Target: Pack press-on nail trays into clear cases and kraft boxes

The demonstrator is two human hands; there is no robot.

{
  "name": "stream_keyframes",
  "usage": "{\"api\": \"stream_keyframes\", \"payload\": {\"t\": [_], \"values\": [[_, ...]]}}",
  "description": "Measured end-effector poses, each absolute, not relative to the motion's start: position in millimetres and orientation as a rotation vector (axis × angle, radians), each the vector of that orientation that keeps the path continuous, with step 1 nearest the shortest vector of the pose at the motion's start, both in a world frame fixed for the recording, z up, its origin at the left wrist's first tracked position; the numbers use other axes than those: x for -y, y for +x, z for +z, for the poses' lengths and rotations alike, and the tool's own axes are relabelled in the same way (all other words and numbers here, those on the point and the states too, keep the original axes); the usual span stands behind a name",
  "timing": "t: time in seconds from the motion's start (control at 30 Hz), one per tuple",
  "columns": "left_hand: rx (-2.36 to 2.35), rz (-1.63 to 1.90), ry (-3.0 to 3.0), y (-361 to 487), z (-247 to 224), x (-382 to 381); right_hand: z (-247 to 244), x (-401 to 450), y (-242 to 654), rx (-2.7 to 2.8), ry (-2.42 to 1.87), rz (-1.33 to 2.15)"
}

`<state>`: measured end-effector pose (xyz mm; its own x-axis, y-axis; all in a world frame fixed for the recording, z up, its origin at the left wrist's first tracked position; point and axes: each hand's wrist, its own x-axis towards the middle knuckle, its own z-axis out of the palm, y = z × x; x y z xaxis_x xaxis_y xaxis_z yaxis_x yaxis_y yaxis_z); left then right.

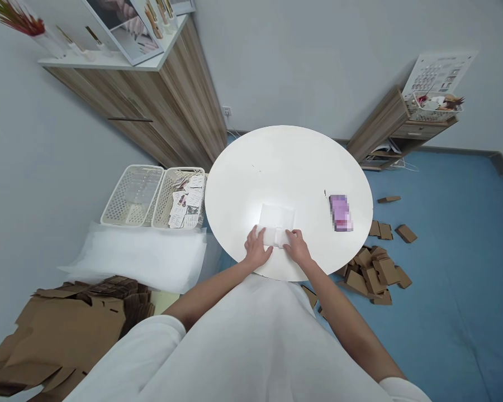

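Note:
A thin white foam sheet [279,214], partly folded over at its near end, lies on the round white table [276,162] close to my body. Whatever the fold [270,237] may contain is hidden. My left hand [256,248] grips the fold's left end, fingers on top and thumb along the near edge. At the right end my right hand [297,245] holds the same fold between thumb and fingers. Farther right on the tabletop is a purple item [341,213], blurred by pixelation.
Left of the table stand a white basket of printed cards [187,206] and another white basket [129,195]. Below them lie stacked white sheets [142,254] and flat brown cardboard [67,329]. Several small brown boxes [375,273] are piled on the blue floor at right.

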<state>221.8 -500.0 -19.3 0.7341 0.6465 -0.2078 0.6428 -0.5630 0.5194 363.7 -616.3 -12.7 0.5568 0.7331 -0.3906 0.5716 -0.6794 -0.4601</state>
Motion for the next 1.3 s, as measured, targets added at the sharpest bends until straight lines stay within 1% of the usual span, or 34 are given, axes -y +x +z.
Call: {"api": "stream_keyframes", "payload": {"t": [0.03, 0.1, 0.2, 0.37, 0.6, 0.83, 1.1, 1.3], "values": [[-1.153, 0.036, 2.203, 217.4, -25.2, 500.7, -12.8, 615.9, 363.2, 1.069, -2.510, 0.825], [-1.316, 0.072, 1.928, 211.8, -36.4, 500.3, -13.0, 615.0, 362.6, 1.064, -2.492, 0.840], [-1.370, 0.095, 1.626, 214.9, -45.6, 496.8, -13.2, 613.6, 361.6, 1.098, -2.463, 0.853], [-1.446, -0.079, 1.406, 234.0, -36.5, 490.5, -15.4, 611.9, 360.9, 1.114, -2.458, 0.858], [-1.157, -0.102, 1.584, 246.2, -18.0, 488.6, -23.0, 610.3, 364.5, 1.160, -2.394, 0.788], [-1.004, -0.110, 1.764, 270.0, -17.3, 503.1, -31.5, 606.8, 357.9, 1.077, -2.313, 0.719], [-0.835, -0.121, 1.842, 270.5, -18.9, 510.5, -28.7, 610.5, 363.4, 0.721, -2.067, 0.864], [-0.698, -0.162, 2.015, 265.3, -15.3, 511.1, -25.5, 599.0, 359.9, 0.534, -2.181, 0.809]]}}
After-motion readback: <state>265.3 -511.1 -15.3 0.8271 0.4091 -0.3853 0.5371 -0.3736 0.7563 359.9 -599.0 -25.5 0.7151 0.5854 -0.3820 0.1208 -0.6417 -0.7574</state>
